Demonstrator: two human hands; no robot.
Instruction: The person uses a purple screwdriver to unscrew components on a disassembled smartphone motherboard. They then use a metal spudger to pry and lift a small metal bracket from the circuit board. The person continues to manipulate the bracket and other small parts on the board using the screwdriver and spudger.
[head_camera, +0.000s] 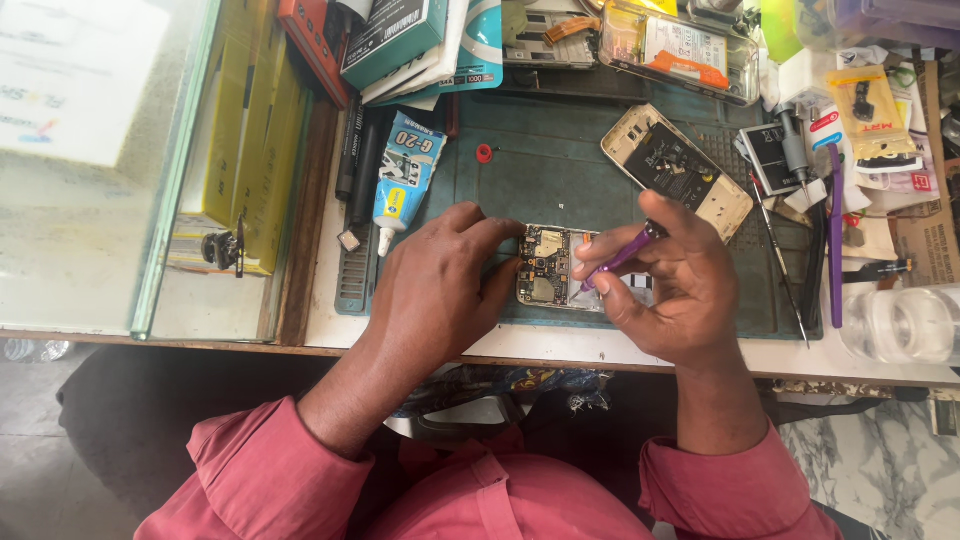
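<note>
A small phone circuit board (548, 266) lies on a dark green work mat (560, 160) near the bench's front edge. My left hand (440, 290) rests on the mat and pinches the board's left edge with thumb and fingers. My right hand (665, 285) holds a purple tool (622, 254), its tip down on the board's right side. An opened phone frame (676, 168) with a black inner part lies tilted on the mat behind my right hand.
A blue and white glue tube (404, 178) lies left of the board, a small red cap (484, 153) behind it. Tweezers, screwdrivers and a purple tool (833, 230) lie at the right. Boxes and packets crowd the back. A glass case (100, 160) stands at left.
</note>
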